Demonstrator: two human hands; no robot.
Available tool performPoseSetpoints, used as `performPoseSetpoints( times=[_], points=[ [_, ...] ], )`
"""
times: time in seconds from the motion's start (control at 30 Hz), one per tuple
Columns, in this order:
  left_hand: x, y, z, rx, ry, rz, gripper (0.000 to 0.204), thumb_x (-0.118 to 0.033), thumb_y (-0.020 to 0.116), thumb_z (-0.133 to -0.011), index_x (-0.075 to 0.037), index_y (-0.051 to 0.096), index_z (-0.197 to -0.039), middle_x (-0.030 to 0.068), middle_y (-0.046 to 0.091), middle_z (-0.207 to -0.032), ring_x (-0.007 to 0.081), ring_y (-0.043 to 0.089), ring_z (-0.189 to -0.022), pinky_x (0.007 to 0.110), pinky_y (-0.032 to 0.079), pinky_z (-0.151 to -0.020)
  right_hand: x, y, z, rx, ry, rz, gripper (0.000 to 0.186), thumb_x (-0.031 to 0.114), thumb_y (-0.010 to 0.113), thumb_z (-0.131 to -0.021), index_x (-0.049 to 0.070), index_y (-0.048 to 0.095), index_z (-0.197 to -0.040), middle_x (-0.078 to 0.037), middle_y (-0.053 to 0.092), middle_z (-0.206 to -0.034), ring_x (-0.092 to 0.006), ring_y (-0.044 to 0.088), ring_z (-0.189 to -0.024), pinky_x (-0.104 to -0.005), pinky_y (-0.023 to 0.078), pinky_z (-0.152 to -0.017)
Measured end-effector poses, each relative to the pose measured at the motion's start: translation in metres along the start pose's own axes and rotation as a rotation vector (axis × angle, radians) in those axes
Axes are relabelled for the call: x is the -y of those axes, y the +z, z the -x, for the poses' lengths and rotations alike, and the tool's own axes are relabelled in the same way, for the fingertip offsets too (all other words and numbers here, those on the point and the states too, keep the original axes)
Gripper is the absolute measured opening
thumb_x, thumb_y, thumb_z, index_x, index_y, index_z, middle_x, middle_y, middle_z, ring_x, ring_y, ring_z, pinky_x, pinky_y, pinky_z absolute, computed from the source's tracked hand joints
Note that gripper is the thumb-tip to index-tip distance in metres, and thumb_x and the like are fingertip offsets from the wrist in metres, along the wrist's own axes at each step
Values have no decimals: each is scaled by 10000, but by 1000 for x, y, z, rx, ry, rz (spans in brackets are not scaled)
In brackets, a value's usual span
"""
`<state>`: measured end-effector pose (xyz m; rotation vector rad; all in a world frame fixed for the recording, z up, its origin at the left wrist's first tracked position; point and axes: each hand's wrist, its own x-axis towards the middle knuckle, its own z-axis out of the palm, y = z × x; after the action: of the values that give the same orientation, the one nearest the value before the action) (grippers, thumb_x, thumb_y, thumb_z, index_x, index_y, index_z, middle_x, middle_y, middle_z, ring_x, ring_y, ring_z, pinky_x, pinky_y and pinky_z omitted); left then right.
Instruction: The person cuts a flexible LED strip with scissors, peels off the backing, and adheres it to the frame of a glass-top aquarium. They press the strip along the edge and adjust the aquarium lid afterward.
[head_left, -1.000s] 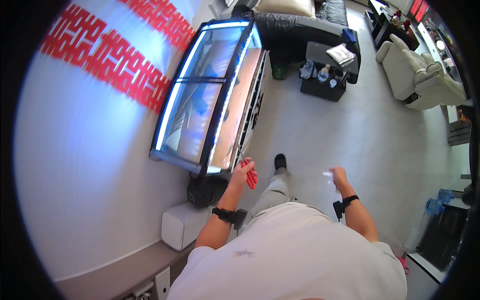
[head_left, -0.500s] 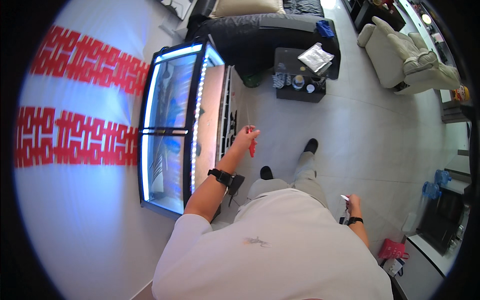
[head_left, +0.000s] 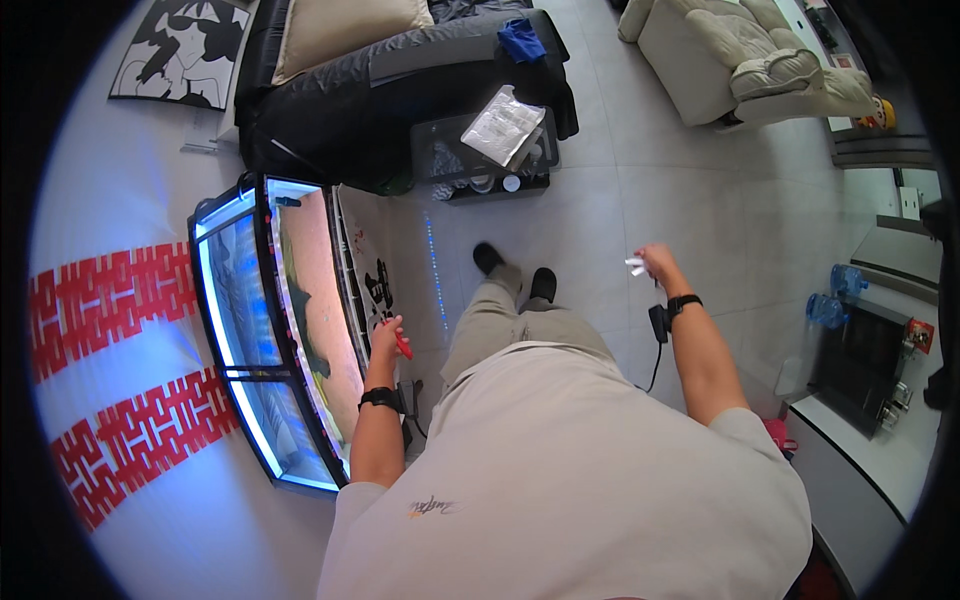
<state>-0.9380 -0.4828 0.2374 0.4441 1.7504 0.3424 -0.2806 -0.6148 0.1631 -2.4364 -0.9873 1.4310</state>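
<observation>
My left hand [head_left: 388, 335] is closed around a small red-handled tool [head_left: 404, 345] whose exact kind I cannot make out. It is just to the right of a lit glass fish tank [head_left: 262, 260] with a black frame. Out in front on the right, my right hand [head_left: 657, 260] pinches a small white piece [head_left: 635, 266], perhaps paper or a wrapper. Black bands circle both wrists, each with a small dark box and cable by it. My slippered feet [head_left: 543, 284] are on the tiled floor between the hands.
Ahead, a low dark table [head_left: 430, 140] bears a silver packet [head_left: 504, 126], beside a black sofa [head_left: 330, 125]. A cream armchair [head_left: 700, 60] is at far right. Blue water bottles [head_left: 826, 308] stand near a dark cabinet [head_left: 855, 365]. Red decals [head_left: 120, 300] cover the left wall.
My view has turned, and the tank appears further left. My left hand has come back nearer my body with the red-handled tool. My right hand has moved forward, holding the white piece.
</observation>
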Motion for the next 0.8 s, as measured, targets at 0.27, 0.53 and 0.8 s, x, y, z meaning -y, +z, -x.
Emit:
performPoseSetpoints(
  times=[0.27,0.53,0.8],
  points=[
    [-63,29,-62,-47,-98,-101,278,-319,673,-909,-143,547,-1085,9,567,-814,176,598,-639,330,514,-554,205,-28,-74,-349,-136,93,281,307,648,-869,70,686,-1014,-190,714,-935,-373,681,-895,-452,532,-790],
    [-108,55,-25,-21,52,279,131,-184,617,-962,-139,511,-1024,16,550,-766,172,570,-604,342,512,-514,347,-27,-199,-221,-381,425,461,280,694,-833,123,561,-1246,-183,709,-918,-384,689,-856,-506,544,-739],
    [-41,128,84,-329,-196,303,159,-224,633,-950,-122,524,-895,3,525,-740,167,571,-646,335,493,-552,350,-37,-311,-34,-763,662,196,163,570,-855,109,607,-1040,-138,693,-778,-341,691,-728,-461,538,-613]
  ],
)
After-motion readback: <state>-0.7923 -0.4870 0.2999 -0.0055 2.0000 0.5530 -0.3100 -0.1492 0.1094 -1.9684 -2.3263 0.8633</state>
